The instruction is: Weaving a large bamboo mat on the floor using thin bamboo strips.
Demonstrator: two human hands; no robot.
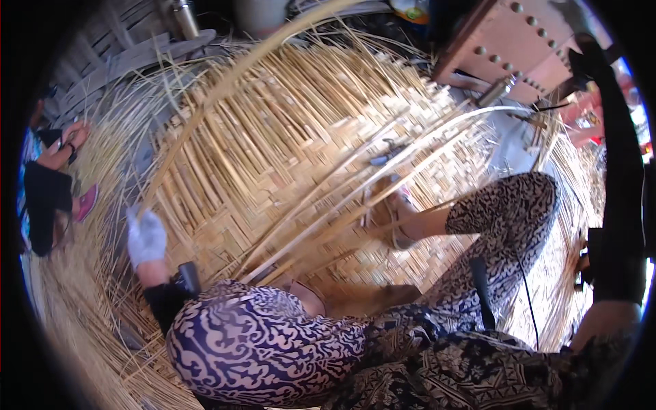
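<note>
A long, pale cane strip (225,85) arches over a half-woven cane mat (355,154) from the gloved left hand (147,239).
The strip's lower end meets the fingertips of the left hand, beyond the mat's left edge; blur hides whether they are clamped on it, so I cannot tell. From there it curves up and out past the top edge. The dim right hand (571,14) is raised at the upper right, beside a studded, pinkish-brown chest (512,44); I cannot tell whether its fingers are together or apart. Several loose strips (328,207) lie diagonally across the mat, near a sandalled foot (404,208).
</note>
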